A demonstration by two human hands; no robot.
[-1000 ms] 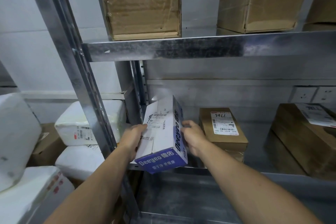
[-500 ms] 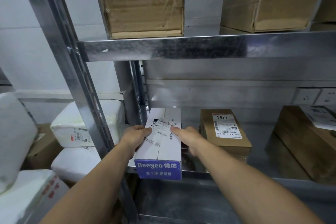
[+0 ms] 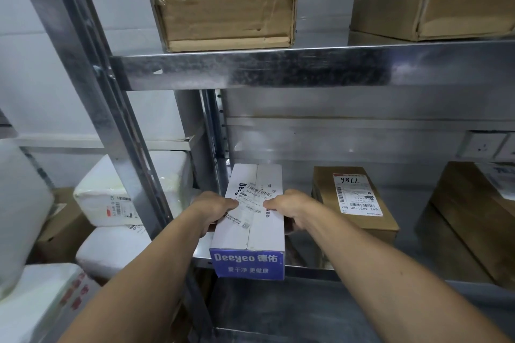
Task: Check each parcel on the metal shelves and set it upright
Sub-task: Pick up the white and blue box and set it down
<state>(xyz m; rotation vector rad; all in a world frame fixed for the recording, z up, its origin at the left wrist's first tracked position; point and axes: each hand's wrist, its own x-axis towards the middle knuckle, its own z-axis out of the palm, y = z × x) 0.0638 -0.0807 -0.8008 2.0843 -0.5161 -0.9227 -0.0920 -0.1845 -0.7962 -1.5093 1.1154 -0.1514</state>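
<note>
Left hand (image 3: 215,207), right hand (image 3: 290,207) clasped sides of white cardboard box with blue end (image 3: 252,227), thumbs on top. Box lay flat on galvanised steel shelf (image 3: 306,270), seemingly overhanging lip: early release risked fall.

Two bare arms are shown, with nothing worn on them. The left forearm (image 3: 133,281) and the right forearm (image 3: 376,267) are uncovered along the whole length seen, broad near the camera and narrowing toward the wrists. The left hand (image 3: 214,209) and the right hand (image 3: 289,207) are ungloved, and only some of the fingers (image 3: 232,202) are seen.
</note>
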